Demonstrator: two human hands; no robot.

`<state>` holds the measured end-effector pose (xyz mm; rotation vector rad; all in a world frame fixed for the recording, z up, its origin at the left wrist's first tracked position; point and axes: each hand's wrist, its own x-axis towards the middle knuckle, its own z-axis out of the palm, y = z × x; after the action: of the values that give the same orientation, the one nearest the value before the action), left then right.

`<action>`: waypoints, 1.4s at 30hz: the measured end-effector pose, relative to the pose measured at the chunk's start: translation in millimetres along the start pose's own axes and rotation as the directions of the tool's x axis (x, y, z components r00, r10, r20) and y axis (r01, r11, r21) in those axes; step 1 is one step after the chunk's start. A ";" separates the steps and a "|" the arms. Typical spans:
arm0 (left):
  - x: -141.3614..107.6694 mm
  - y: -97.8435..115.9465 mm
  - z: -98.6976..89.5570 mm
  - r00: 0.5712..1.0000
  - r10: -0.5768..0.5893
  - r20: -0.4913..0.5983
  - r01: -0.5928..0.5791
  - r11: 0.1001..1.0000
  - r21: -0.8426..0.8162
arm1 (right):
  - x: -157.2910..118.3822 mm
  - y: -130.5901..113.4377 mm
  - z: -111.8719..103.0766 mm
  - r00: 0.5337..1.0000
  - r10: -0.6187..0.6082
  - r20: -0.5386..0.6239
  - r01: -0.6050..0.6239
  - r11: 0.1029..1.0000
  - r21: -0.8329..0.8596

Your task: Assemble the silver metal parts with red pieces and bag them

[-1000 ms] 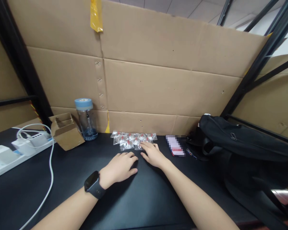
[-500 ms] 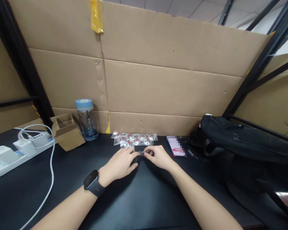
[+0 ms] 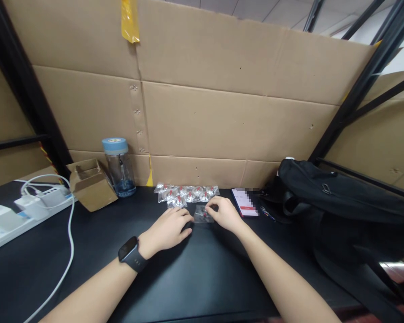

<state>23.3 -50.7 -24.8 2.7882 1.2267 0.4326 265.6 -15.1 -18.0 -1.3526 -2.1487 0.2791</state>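
A small clear plastic bag with a red piece inside lies on the black table between my hands. My right hand pinches the bag's upper right part between thumb and fingertips. My left hand, with a dark watch on the wrist, rests palm down with its fingers spread, the fingertips by the bag's left edge. Just behind my hands, several clear bags holding silvery round items with red parts lie in a cluster against the cardboard wall.
At the left are a bottle, an opened cardboard box and a white power strip with a cable. A phone and a black backpack lie at the right. Cardboard stands behind.
The small bag now shows flat and wider between my hands. My right hand has moved slightly up and away from my left. The whole view has shifted a little.
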 end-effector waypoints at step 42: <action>12.9 5.3 -5.0 0.931 -0.237 -0.277 -0.072 0.625 -0.777 | 0.4 -15.6 -4.8 0.989 0.132 -0.061 -0.040 0.651 0.758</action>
<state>34.0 -45.1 -16.2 1.9194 0.8779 1.1806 256.4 -22.6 -6.7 -0.9226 -1.5555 0.9974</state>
